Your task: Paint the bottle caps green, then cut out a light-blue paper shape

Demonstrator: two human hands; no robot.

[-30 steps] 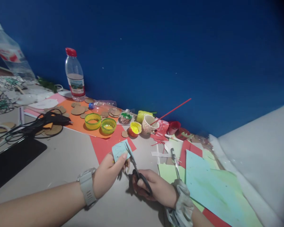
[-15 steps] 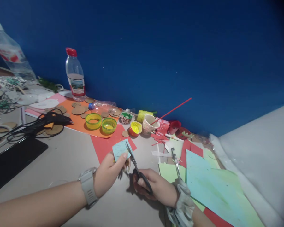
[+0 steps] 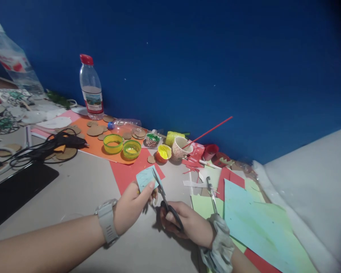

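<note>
Black-handled metal scissors [image 3: 163, 193] meet a small, pen-marked light-blue paper piece [image 3: 144, 178] above the grey tabletop [image 3: 139, 244].
The left hand [image 3: 133, 207] pinches the paper piece near a red paper sheet [image 3: 121, 174]; the right hand [image 3: 191, 223] is wrapped around the scissors' handles.

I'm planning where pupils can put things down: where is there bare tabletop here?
Bare tabletop shows between the black device and the red paper; another patch lies below the left hand and right hand, between the forearms. It is crowded along the blue wall, with cups and bottles, and at right, with layered paper and pens.
</note>
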